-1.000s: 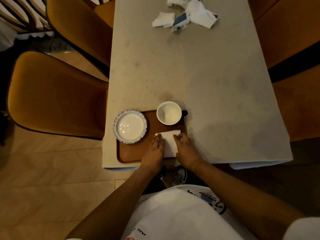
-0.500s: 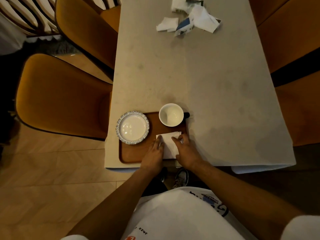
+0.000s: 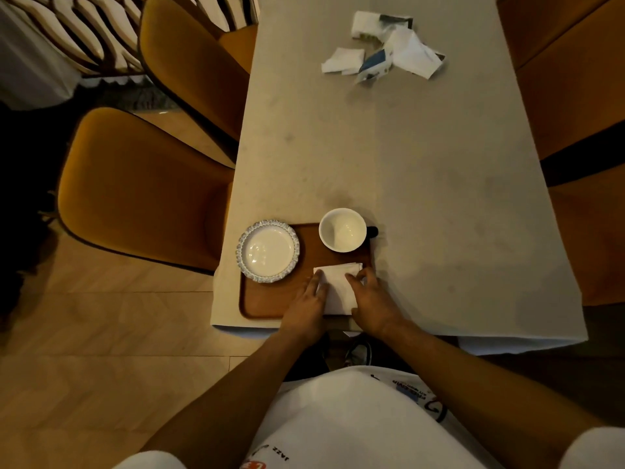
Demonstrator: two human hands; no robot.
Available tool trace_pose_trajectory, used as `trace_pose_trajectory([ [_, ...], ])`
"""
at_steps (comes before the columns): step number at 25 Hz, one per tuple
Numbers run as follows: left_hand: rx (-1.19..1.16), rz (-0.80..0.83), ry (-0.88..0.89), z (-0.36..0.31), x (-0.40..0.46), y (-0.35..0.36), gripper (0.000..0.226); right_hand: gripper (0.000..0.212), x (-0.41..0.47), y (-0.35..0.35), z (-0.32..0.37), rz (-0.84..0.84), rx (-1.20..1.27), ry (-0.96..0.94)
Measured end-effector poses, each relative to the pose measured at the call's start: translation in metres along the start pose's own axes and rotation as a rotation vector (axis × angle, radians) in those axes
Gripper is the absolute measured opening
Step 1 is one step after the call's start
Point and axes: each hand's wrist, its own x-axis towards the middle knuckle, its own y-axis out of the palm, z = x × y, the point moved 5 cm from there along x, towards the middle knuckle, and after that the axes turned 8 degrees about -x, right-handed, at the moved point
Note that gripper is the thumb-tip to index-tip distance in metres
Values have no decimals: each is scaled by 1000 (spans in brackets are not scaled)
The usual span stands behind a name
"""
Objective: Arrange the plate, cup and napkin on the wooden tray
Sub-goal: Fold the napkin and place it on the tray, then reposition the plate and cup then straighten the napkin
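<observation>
A wooden tray [image 3: 263, 301] lies at the near left corner of the table. A white plate [image 3: 268, 251] with a patterned rim rests on the tray's left end, overhanging its far edge. A white cup [image 3: 342, 229] with a dark handle stands at the tray's far right corner. A folded white napkin [image 3: 338, 286] lies on the tray's right part, below the cup. My left hand [image 3: 306, 306] presses on the napkin's left edge and my right hand [image 3: 373, 302] pinches its right edge.
The beige table [image 3: 422, 170] stretches away from me. Crumpled papers and packets [image 3: 385, 49] lie at its far end. Orange chairs [image 3: 142, 187] stand along the left side and another [image 3: 581, 113] on the right. The floor is wooden.
Both hands stay on the napkin with only slight finger shifts. The camera view has tilted a little, so the tray sits lower right in the picture.
</observation>
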Motion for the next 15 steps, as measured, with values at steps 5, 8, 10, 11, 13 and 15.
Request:
trace_pose_trajectory([
  [5, -176, -182, -48, 20, -21, -10, 65, 57, 1, -7, 15, -126, 7, 3],
  [8, -228, -307, -80, 44, -29, -29, 59, 47, 13, -12, 39, -110, 86, -24],
  [10, -273, -390, -104, 66, -31, -44, 55, 48, 27, -18, 58, -108, 128, -34],
  [11, -305, -408, -119, 77, -30, -52, 52, 50, 34, -20, 66, -103, 131, -35],
  [13, -350, -439, -164, 104, -26, -68, 45, 57, 48, -23, 84, -69, 136, -31],
  [15, -400, -497, -228, 130, -21, -88, 42, 65, 63, -24, 99, -30, 153, 0],
])
